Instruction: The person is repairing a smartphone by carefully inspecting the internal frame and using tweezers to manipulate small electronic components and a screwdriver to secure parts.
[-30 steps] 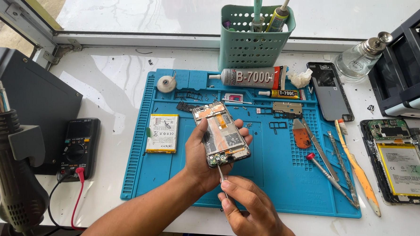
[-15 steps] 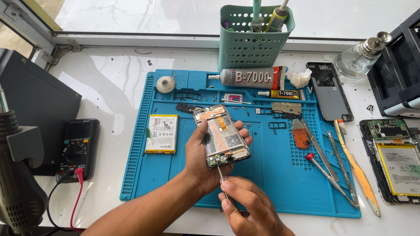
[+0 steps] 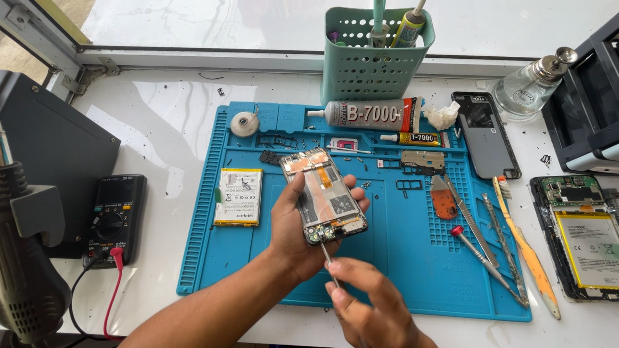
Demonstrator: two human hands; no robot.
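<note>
Both hands closed, left (image 3: 300,226) above right (image 3: 369,312).

Daylight is glaring off the glossy white work surface (image 3: 166,112), and a metal-framed window sill (image 3: 189,56) is running along its far edge.

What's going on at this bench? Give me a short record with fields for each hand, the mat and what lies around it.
Left hand: holds an opened phone frame with exposed boards above the mat
Right hand: grips a thin metal screwdriver, tip at the phone's lower end
Mat: blue silicone work mat
On mat: flat white battery, grey glue tube
Left of mat: black multimeter
</note>
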